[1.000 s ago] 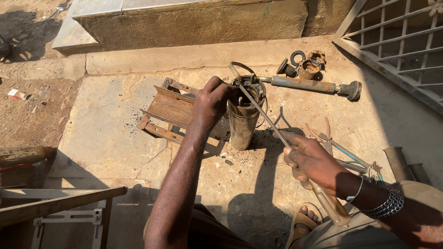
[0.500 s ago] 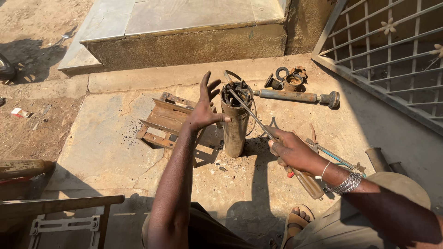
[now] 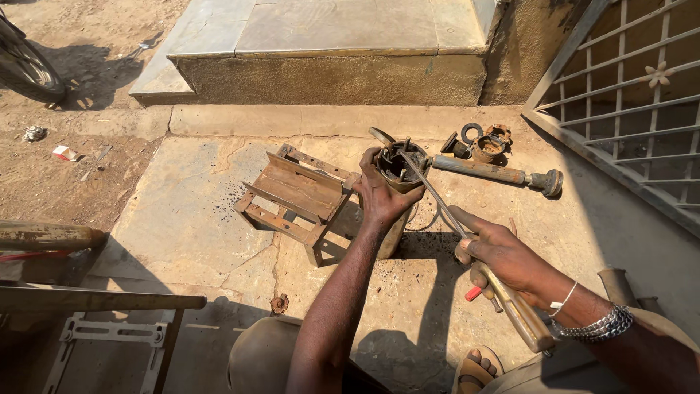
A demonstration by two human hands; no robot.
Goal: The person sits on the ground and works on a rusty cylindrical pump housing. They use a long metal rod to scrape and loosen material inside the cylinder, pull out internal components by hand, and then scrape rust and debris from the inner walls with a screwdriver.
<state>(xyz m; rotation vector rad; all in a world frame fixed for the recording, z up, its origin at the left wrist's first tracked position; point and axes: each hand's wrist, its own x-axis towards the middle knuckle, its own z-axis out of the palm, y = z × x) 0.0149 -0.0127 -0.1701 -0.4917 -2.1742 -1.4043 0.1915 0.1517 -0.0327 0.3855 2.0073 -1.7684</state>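
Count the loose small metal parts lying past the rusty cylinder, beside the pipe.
3, clustered above the pipe: a dark fitting, a ring, a rusty cup-shaped piece. Others may hide behind.

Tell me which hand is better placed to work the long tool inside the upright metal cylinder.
The right hand, I think. It already holds the long tool, whose tip reaches into the open top of the rusty cylinder. The left hand is wrapped around the cylinder, steadying it upright.
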